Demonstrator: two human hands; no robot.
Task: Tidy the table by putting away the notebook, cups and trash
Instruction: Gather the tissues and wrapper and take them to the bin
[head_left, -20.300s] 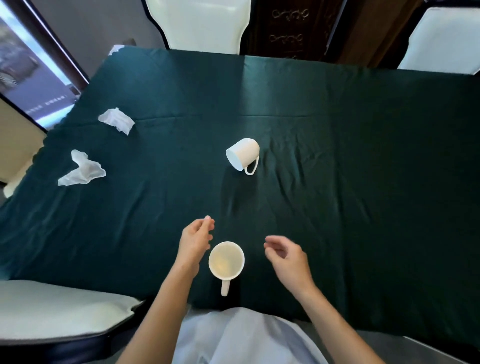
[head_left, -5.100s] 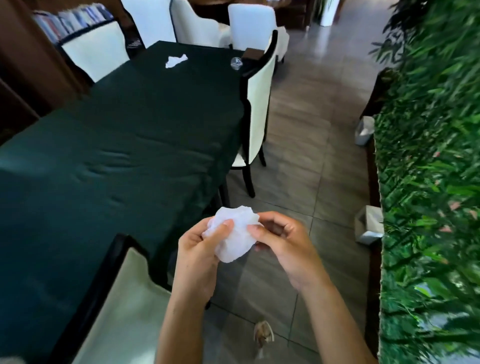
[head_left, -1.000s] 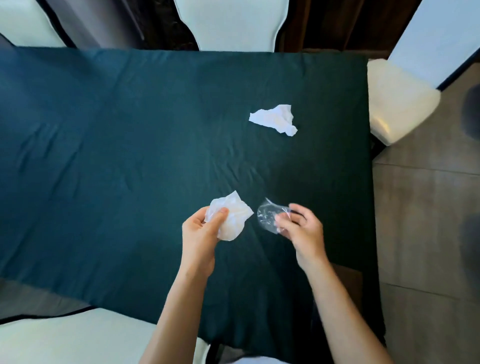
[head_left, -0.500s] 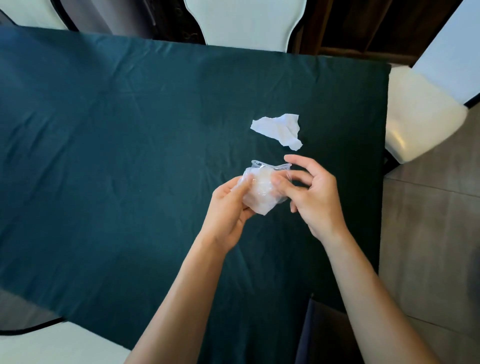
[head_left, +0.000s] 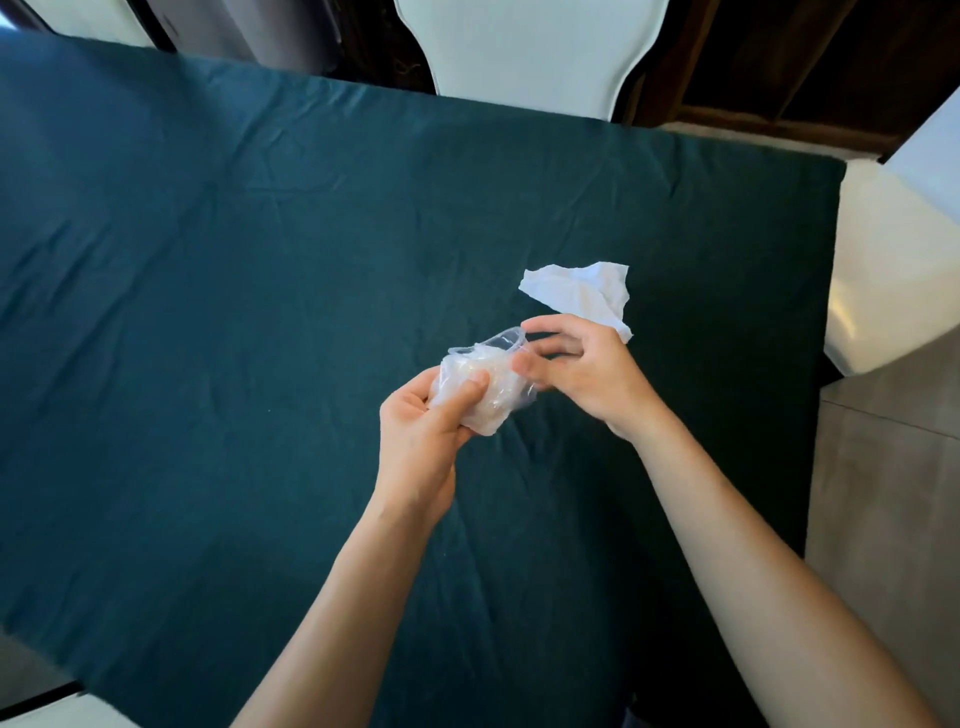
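Note:
Above the dark green tablecloth (head_left: 218, 322), my left hand (head_left: 423, 431) grips a white tissue wad (head_left: 491, 410) with a crumpled clear plastic cup (head_left: 493, 358) pressed over it. The thumb and fingers of my right hand (head_left: 576, 371) pinch the cup's rim from the right side. Another crumpled white tissue (head_left: 582, 293) lies on the cloth just beyond my right hand, near the table's right end. No notebook or mug is in view.
A white chair back (head_left: 530, 47) stands at the far side of the table. A second white chair seat (head_left: 883, 280) sits at the right end. Grey floor tiles (head_left: 883, 493) show to the right, and a white chair edge (head_left: 57, 712) at bottom left.
A second ago my hands were apart, tissue wad in the left, plastic cup in the right. They have come together, and the cup now sits over the wad, held by both.

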